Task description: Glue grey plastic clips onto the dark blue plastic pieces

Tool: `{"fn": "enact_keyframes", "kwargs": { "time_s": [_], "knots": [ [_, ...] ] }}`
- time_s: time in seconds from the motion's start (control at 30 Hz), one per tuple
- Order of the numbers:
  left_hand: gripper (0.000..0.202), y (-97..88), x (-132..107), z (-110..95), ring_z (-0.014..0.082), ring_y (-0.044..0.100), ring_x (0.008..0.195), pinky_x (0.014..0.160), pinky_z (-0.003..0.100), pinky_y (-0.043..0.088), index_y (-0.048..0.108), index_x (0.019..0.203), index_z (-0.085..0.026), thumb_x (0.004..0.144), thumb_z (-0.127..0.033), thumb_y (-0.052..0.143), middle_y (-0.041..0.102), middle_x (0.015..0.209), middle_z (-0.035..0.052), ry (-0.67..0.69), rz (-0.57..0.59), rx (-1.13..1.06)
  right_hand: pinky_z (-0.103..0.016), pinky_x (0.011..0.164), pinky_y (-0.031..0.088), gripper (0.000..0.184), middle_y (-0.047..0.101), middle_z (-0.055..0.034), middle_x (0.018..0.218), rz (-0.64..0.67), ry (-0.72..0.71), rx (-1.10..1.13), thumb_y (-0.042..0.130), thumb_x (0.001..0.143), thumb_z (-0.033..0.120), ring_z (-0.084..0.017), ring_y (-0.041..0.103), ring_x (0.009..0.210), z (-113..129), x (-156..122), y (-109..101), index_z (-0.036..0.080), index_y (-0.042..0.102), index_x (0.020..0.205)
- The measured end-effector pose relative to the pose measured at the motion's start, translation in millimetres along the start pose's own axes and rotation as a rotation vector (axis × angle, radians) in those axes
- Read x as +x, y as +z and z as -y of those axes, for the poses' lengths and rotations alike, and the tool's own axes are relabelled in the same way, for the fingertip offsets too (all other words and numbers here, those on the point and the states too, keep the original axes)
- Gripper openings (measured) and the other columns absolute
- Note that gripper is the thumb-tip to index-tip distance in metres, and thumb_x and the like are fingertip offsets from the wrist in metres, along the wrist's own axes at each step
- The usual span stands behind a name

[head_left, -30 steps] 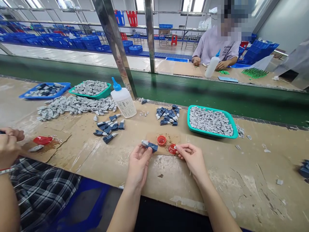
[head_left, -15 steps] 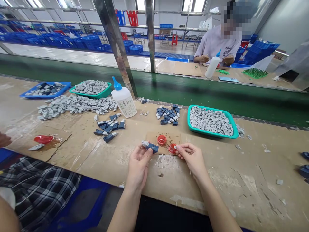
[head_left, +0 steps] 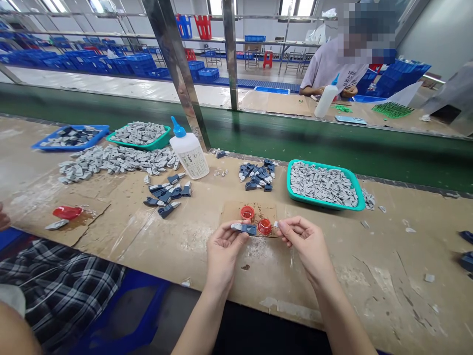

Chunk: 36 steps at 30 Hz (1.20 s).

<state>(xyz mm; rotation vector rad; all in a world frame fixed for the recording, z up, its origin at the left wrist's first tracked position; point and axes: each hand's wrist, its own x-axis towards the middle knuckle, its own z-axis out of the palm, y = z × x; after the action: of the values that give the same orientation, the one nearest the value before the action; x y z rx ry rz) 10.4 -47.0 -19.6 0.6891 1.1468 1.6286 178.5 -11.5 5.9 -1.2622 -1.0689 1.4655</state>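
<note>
Shifted right since the earlier frame: left hand (head_left: 224,245) now pinching the blue-and-grey clip (head_left: 244,228) just beside the near red cap (head_left: 264,226), low over the cardboard pad (head_left: 229,213). Right hand (head_left: 305,241) narrowed on a tiny pale piece (head_left: 276,224), too small to identify. Probably light, stiff plastic; best gripped by the blue body. Worn, glue-stained desk (head_left: 369,276); teal tray (head_left: 354,183) of grey parts beyond; glue bottle (head_left: 189,153) upright; co-worker across the green belt (head_left: 332,148).

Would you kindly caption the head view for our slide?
Left hand holds a blue-and-grey part beside two red caps; right hand pinches a small grey piece.
</note>
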Motion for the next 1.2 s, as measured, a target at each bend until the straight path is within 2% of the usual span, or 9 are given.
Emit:
{"fn": "enact_keyframes", "kwargs": {
  "time_s": [0.2, 0.43, 0.53, 0.7, 0.87, 1.0, 1.07, 1.13, 1.2],
  "knots": [
    [0.023, 15.4, -5.6, -1.4, 0.0188, 0.071, 0.094, 0.086, 0.027, 0.056, 0.071, 0.089, -0.019, 0.068, -0.013, 0.080, 0.076, 0.096, 0.0052, 0.036, 0.054, -0.011, -0.021, 0.051, 0.040, 0.029, 0.067, -0.0020, 0.063, 0.133, 0.022, -0.019, 0.076, 0.073, 0.043, -0.011, 0.055, 0.056, 22.7, -11.5, 11.8, 0.016, 0.066, 0.075],
    [0.024, 17.7, -8.9, -1.0, 0.0199, 0.071, 0.095, 0.085, 0.027, 0.057, 0.072, 0.088, -0.020, 0.067, -0.010, 0.079, 0.076, 0.096, 0.0049, 0.032, 0.072, -0.018, -0.023, 0.053, 0.041, 0.033, 0.066, -0.0017, 0.063, 0.178, 0.029, -0.069, 0.075, 0.072, 0.046, -0.012, 0.057, 0.057, 17.3, -8.2, 14.2, 0.016, 0.062, 0.075],
    [0.025, 20.2, -11.0, -0.4, 0.0217, 0.072, 0.093, 0.081, 0.028, 0.059, 0.074, 0.087, -0.019, 0.064, -0.011, 0.081, 0.077, 0.094, 0.0064, 0.018, 0.059, 0.011, -0.024, 0.056, 0.042, 0.035, 0.062, 0.0019, 0.059, 0.200, 0.033, -0.073, 0.075, 0.072, 0.048, -0.014, 0.059, 0.057, 15.5, -7.5, 11.8, 0.019, 0.056, 0.078],
    [0.025, 28.2, -13.8, -0.9, 0.0272, 0.072, 0.090, 0.078, 0.036, 0.062, 0.076, 0.085, -0.018, 0.061, -0.016, 0.083, 0.077, 0.092, 0.0089, 0.000, 0.026, 0.045, -0.024, 0.056, 0.041, 0.036, 0.060, 0.0048, 0.057, 0.296, 0.082, -0.163, 0.067, 0.078, 0.053, -0.015, 0.059, 0.057, 19.3, -5.8, 4.6, 0.023, 0.050, 0.088],
    [0.047, 32.2, -11.1, -4.4, 0.0302, 0.070, 0.099, 0.088, 0.040, 0.059, 0.073, 0.103, -0.016, 0.057, -0.016, 0.085, 0.075, 0.102, 0.0119, -0.117, 0.060, 0.032, -0.027, 0.060, 0.045, 0.034, 0.065, 0.0003, 0.063, 0.322, 0.000, -0.224, 0.064, 0.080, 0.053, -0.017, 0.061, 0.062, 24.8, -6.6, 9.6, 0.021, 0.052, 0.075],
    [0.048, 27.0, -3.0, -7.4, 0.0281, 0.065, 0.109, 0.097, 0.040, 0.053, 0.067, 0.115, -0.016, 0.069, -0.022, 0.079, 0.070, 0.115, 0.0133, -0.102, 0.132, 0.072, -0.025, 0.056, 0.046, 0.040, 0.069, -0.0042, 0.073, 0.393, -0.082, -0.316, 0.048, 0.090, 0.055, -0.018, 0.065, 0.068, 34.2, 17.0, 1.5, 0.019, 0.060, 0.077],
    [0.046, 16.6, 4.4, -10.1, 0.0253, 0.061, 0.117, 0.103, 0.038, 0.047, 0.064, 0.120, -0.018, 0.075, -0.025, 0.074, 0.068, 0.120, 0.0117, -0.030, 0.113, 0.138, -0.025, 0.055, 0.046, 0.044, 0.072, -0.0061, 0.083, 0.322, -0.136, -0.506, 0.036, 0.096, 0.050, -0.018, 0.067, 0.074, 42.8, 46.1, -18.6, 0.019, 0.066, 0.087],
    [0.047, -1.8, 14.8, -14.6, 0.0231, 0.058, 0.121, 0.108, 0.036, 0.042, 0.061, 0.123, -0.020, 0.078, -0.028, 0.071, 0.067, 0.122, 0.0104, 0.060, 0.033, 0.221, -0.026, 0.063, 0.046, 0.031, 0.073, -0.0035, 0.087, -0.004, -0.251, -0.906, 0.045, 0.094, 0.041, -0.017, 0.067, 0.076, 51.4, 82.3, -47.4, 0.022, 0.069, 0.089],
    [0.047, -28.1, 27.8, -21.5, 0.0227, 0.058, 0.120, 0.108, 0.037, 0.040, 0.060, 0.122, -0.020, 0.078, -0.030, 0.071, 0.067, 0.120, 0.0106, 0.153, -0.076, 0.326, -0.031, 0.069, 0.044, 0.020, 0.073, -0.0097, 0.094, -0.200, -0.245, -1.010, 0.058, 0.086, 0.031, -0.024, 0.066, 0.085, 56.9, 117.6, -76.5, 0.018, 0.071, 0.094]
  ]
}}
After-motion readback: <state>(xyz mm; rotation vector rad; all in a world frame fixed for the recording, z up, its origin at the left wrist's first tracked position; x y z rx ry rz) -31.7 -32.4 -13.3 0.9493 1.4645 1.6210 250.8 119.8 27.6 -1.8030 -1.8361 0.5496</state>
